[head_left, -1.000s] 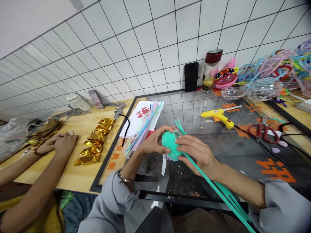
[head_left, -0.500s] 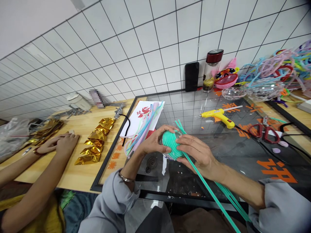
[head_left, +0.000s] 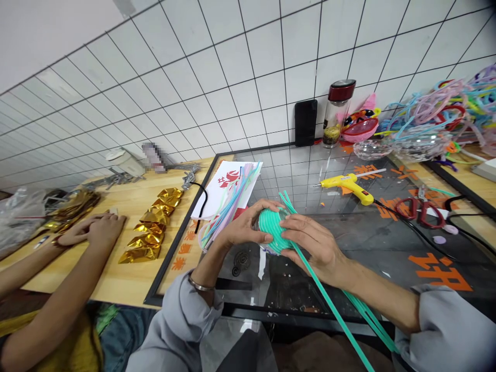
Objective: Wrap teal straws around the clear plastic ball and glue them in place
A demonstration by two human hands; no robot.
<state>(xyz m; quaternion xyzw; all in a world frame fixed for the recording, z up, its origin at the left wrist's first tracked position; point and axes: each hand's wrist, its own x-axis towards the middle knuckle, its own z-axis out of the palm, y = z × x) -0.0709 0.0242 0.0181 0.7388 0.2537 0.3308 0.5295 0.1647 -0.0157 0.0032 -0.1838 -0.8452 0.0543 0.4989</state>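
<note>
Between my hands is a rounded form wound in turquoise strips [head_left: 270, 223], its windings lying side by side; part of its surface looks clear. My left hand [head_left: 248, 225] curls round its left side, thumb in front and fingers over the top. My right hand [head_left: 313, 243] grips the right side, fingertips pressed on the windings. A long turquoise strip [head_left: 329, 302] runs from under my right fingers down to the lower right. Short strip ends [head_left: 285, 199] stick up beyond the form. More turquoise strips [head_left: 370, 318] hang below my right forearm.
Right of my hands lie a yellow hot glue gun [head_left: 344, 183] and red-handled scissors [head_left: 422, 212]. Pastel strips rest on white paper [head_left: 213, 191]. Behind stand a black phone [head_left: 306, 123] and a glass bottle [head_left: 334, 116]. Gold foil [head_left: 151, 227] lies left, near another person's hands [head_left: 96, 230].
Both hands keep their hold on the wound form in nearly the same place. The lower end of the long turquoise strip has shifted slightly left.
</note>
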